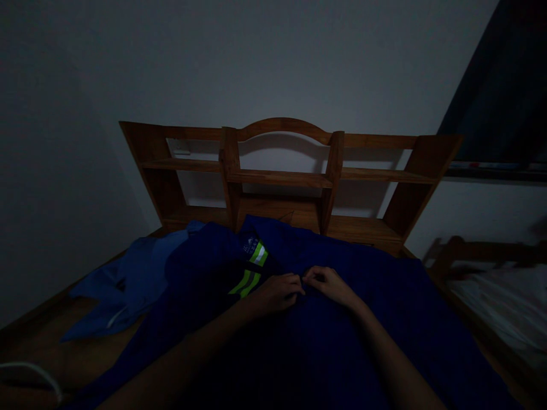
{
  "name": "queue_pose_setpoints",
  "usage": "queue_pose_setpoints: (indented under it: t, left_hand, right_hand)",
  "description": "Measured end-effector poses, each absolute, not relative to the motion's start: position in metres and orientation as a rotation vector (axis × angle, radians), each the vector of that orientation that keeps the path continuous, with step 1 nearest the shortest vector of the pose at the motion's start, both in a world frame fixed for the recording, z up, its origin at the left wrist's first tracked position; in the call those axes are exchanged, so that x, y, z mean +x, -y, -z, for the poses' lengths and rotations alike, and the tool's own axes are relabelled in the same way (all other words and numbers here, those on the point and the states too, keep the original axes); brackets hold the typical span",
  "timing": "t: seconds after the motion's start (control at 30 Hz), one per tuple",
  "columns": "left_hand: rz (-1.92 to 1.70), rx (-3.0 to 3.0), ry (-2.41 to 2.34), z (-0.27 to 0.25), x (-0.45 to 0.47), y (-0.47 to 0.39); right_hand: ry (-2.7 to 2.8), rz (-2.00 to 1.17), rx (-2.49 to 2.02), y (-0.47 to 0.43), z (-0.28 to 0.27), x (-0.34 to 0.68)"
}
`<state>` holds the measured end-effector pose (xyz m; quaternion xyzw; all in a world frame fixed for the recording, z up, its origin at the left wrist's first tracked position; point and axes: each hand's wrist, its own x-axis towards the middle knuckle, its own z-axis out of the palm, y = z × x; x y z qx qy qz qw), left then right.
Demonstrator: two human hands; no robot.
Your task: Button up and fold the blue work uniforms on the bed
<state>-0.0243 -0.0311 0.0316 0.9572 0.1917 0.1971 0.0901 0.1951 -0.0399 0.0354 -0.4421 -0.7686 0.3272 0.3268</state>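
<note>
A dark blue work jacket (342, 336) with yellow-green and silver reflective strips (258, 254) and a small pale logo lies spread out in front of me. My left hand (280, 291) is closed at the middle of the jacket, its fingers curled and pinching the cloth beside the strips. Just to the right, my right hand (325, 282) is closed in a pinch on the same part of the jacket. The fingertips of both hands almost meet. What exactly lies between them is too dark to make out.
Behind the jacket stands a wooden headboard shelf (280, 179) against a pale wall. A lighter blue garment (137, 279) lies crumpled at the left on a wooden surface. A white cable (36, 367) curves at the lower left. Pale bedding (506, 299) is at the right.
</note>
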Motion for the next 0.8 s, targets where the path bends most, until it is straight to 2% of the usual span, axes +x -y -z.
queue_pose_setpoints:
  t: [0.4, 0.8]
  left_hand:
    - [-0.378, 3.038, -0.483, -0.051, -0.026, 0.039]
    - [-0.432, 3.041, -0.599, -0.040, -0.025, 0.037]
  right_hand:
    - [2.028, -0.832, -1.158, 0.042, -0.039, 0.193]
    - [2.015, -0.853, -1.161, 0.041, -0.037, 0.194]
